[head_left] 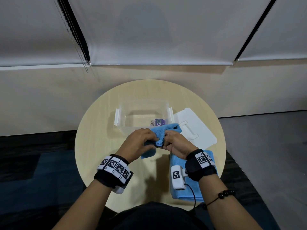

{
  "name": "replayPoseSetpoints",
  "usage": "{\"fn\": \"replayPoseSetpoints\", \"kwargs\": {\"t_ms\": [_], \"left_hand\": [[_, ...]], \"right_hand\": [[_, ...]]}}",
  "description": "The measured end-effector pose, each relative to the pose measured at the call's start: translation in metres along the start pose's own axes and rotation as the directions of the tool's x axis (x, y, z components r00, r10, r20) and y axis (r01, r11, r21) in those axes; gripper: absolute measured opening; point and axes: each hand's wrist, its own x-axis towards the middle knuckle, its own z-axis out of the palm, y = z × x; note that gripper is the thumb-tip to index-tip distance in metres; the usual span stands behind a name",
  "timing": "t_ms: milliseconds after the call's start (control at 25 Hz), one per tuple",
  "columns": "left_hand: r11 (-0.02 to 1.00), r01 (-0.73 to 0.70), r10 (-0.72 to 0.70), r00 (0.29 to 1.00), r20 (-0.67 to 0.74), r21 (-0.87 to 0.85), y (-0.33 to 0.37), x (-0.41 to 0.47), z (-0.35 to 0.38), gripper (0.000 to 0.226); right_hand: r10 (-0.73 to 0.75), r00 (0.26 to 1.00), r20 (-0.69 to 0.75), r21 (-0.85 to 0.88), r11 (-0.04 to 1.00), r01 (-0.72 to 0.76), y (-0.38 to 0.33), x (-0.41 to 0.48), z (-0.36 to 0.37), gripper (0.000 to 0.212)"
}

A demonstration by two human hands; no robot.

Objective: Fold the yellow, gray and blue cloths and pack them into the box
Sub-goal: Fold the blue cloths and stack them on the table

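A blue cloth (167,130) is bunched and partly folded between both hands, just in front of the clear plastic box (142,117). My left hand (139,143) grips its left side. My right hand (177,143) pinches its right side. One corner of the cloth hangs down to the table under my left hand. A second blue cloth (184,191) lies folded flat at the table's front right, partly under my right wrist. The box stands open and holds only a round sticker label. No yellow or gray cloth is in view.
The white box lid (192,125) lies to the right of the box. Everything rests on a small round wooden table (99,138). Behind it are a beige wall and window blinds. Dark floor surrounds the table.
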Motion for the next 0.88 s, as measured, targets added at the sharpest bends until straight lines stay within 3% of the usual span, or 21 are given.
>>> {"fn": "replayPoseSetpoints", "kwargs": {"t_ms": [160,280,360,440,520,600,720,880], "left_hand": [[0.998,0.040,-0.032,0.988,-0.154,0.047,0.005,-0.001,0.014,0.016],[0.945,0.172,-0.245,0.937,-0.250,-0.280,0.012,-0.001,0.010,0.017],[0.876,0.177,-0.316,0.914,-0.256,-0.448,0.015,0.000,-0.004,0.017],[0.853,0.139,-0.308,0.912,-0.270,-0.504,0.016,0.002,-0.022,0.015],[0.832,0.125,-0.308,0.914,-0.264,-0.540,0.017,0.005,-0.037,0.017],[0.824,0.112,-0.297,0.921,-0.254,-0.555,0.016,0.005,-0.049,0.017],[0.811,0.114,-0.264,0.947,-0.186,-0.573,0.015,0.004,-0.059,0.017],[0.802,0.150,-0.246,0.965,-0.090,-0.578,0.018,-0.001,-0.063,0.018]], "right_hand": [[-0.019,0.999,0.044,0.016,1.000,0.019,-0.003,0.001,0.000,0.049],[-0.022,0.997,0.079,-0.062,0.998,0.026,-0.004,-0.001,-0.010,0.038],[-0.028,0.999,-0.042,-0.206,0.978,0.019,0.000,0.000,-0.021,0.032],[-0.065,0.974,-0.216,-0.313,0.950,-0.006,0.010,0.001,-0.030,0.032],[-0.074,0.966,-0.247,-0.247,0.969,0.012,0.021,-0.001,-0.035,0.050],[-0.067,0.985,-0.159,-0.109,0.993,0.050,0.027,0.000,-0.032,0.063],[-0.110,0.994,-0.028,0.020,0.994,0.110,0.025,0.006,-0.022,0.053],[-0.100,0.995,-0.008,0.056,0.993,0.101,0.023,0.014,-0.014,0.047]]}}
